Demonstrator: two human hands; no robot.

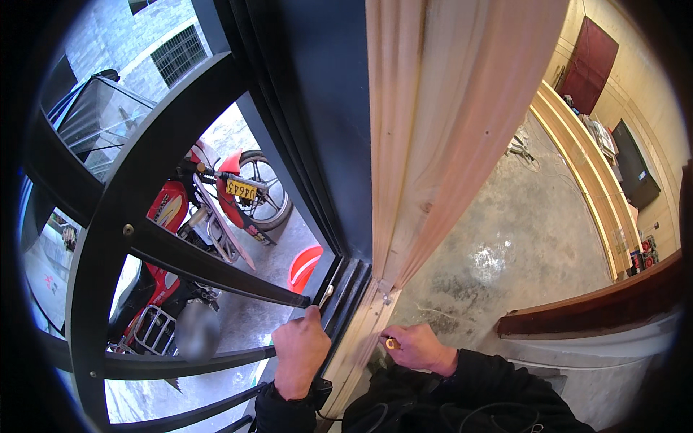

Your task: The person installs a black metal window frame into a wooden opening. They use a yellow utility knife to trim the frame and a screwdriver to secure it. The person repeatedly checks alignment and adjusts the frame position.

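Observation:
My left hand (299, 353) is closed in a fist at the black window frame, beside the ends of the black bars (216, 268). Its fingers curl out of sight, so what they grip is hidden. The grooved black sill track (345, 294) runs just right of it, and a small pale piece (328, 291) lies there. My right hand (422, 350) is wrapped round a tool with a yellow handle (391, 343); only the handle's end shows. It rests by the inner edge of the light wooden sill (354, 353). A small metal bit (385, 297) sits where sill and post meet.
A tall wooden post (419, 130) and dark window frame (310, 115) rise ahead. Outside the bars stand a red motorbike (170, 209) and a red basin (304, 267). Indoors, long wooden boards (585, 195) line the right wall; a curved dark-red wooden edge (577, 310) is nearer.

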